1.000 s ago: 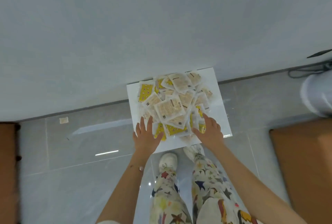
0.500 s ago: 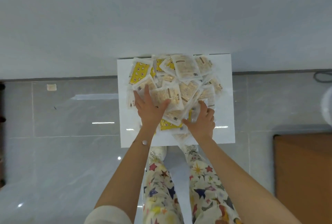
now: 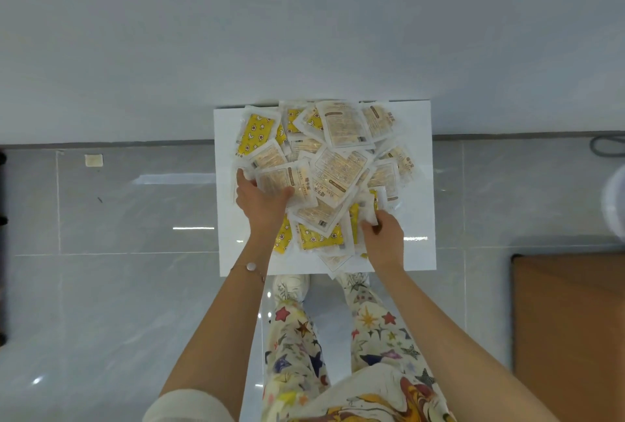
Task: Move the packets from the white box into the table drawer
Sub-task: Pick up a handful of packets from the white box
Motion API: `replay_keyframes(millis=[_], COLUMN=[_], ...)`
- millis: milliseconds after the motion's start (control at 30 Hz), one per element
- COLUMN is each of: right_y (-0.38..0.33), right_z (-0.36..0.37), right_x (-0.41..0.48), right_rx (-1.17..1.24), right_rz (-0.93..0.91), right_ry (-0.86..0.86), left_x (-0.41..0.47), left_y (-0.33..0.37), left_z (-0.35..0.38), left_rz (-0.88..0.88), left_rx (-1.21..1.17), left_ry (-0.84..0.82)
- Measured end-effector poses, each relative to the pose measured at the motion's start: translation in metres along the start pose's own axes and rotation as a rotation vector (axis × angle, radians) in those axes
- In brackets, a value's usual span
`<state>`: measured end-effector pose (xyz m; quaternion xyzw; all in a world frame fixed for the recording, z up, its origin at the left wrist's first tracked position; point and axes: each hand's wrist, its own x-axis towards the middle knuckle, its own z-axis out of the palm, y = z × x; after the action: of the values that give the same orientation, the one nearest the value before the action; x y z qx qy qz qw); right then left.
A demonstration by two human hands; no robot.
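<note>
Hardly begun, I reckon: white box (image 3: 226, 252) heaped with packets (image 3: 340, 169), left grip (image 3: 262, 200) curled round a bunch, right grip (image 3: 382, 235) pinching one, drawer nowhere in view.

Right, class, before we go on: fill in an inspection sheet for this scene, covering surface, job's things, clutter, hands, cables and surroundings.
Surface: glossy grey tiled floor; the white box sits on it against the wall.
Job's things: packets, yellow and clear, heaped in the white box; drawer not in view.
Clutter: small beige square on the floor, left of the box.
Hands: left hand has fingers pushed under the packets, grip hidden; right hand pinches one at the heap's near right.
Cables: dark cable at the wall's foot, far right.
Surroundings: pale wall; brown surface at right.
</note>
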<state>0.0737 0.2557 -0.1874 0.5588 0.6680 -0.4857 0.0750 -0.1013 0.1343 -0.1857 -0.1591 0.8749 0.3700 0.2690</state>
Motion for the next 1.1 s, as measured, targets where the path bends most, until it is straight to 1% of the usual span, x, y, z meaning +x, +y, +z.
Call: replay_keyframes(millis=[100, 167, 233, 333, 433, 600, 733, 867, 1000, 1100], right_y=[-0.003, -0.004, -0.005, -0.004, -0.006, -0.007, -0.014, -0.03, -0.056, -0.076], right_z=[-0.007, -0.012, -0.015, -0.015, -0.015, -0.026, -0.046, -0.065, -0.083, -0.091], right_x=[-0.001, 0.0, 0.0, -0.001, -0.001, 0.001, -0.001, -0.012, -0.038, -0.057], right_rx=[0.062, 0.136, 0.171, 0.192, 0.297, 0.354, 0.362, 0.256, 0.268, 0.308], right_rz=[0.033, 0.088, 0.126, 0.134, 0.148, 0.197, 0.183, 0.138, 0.063, 0.073], right_ry=[0.068, 0.109, 0.13, 0.148, 0.152, 0.271, 0.241, 0.208, 0.159, 0.057], left_x=[0.002, 0.002, 0.006, 0.005, -0.005, -0.014, -0.024, -0.039, -0.064, -0.087], left_y=[0.004, 0.003, -0.005, -0.01, -0.001, -0.003, -0.008, -0.014, -0.017, -0.023], left_z=[-0.003, -0.005, -0.006, -0.007, -0.01, -0.018, -0.033, -0.055, -0.083, -0.106], left_rz=[-0.027, -0.033, 0.0, 0.06, 0.053, 0.001, -0.008, -0.002, -0.069, -0.08], left_rx=[0.04, 0.016, 0.035, 0.098, -0.013, -0.243, -0.315, -0.4, -0.5, -0.604], left_ry=[-0.03, -0.056, -0.066, -0.089, -0.138, -0.205, -0.194, -0.199, -0.123, -0.104])
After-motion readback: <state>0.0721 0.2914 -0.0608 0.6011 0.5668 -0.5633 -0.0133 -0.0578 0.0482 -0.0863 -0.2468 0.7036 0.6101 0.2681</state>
